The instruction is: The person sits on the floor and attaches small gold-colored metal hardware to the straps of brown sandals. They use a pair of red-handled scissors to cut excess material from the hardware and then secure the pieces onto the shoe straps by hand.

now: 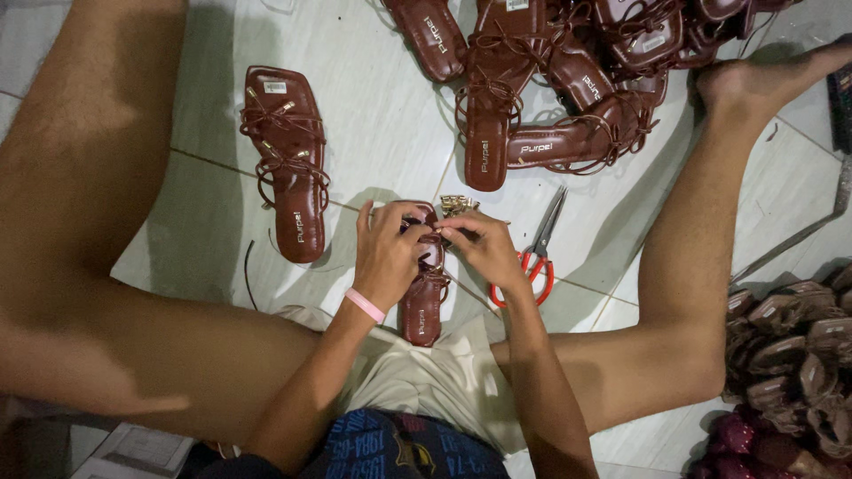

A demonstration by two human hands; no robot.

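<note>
The person sits on the tiled floor (390, 115) with legs spread. A brown strappy sandal (423, 306) lies between the legs, toe end toward the body. The left hand (386, 253) grips the sandal's upper part, fingers closed around the straps. The right hand (484, 248) pinches a thin strap (432, 232) near a cluster of small gold fittings (458, 205), fingertips pressed together. Judged step: lacing or fastening the strap on this sandal. The next move calls for fine tension and a steady hold. Red-handled scissors (532, 257) lie just beside the right hand. One finished sandal (286, 160) lies to the left; a pile of sandals (568, 80) lies beyond.
</note>
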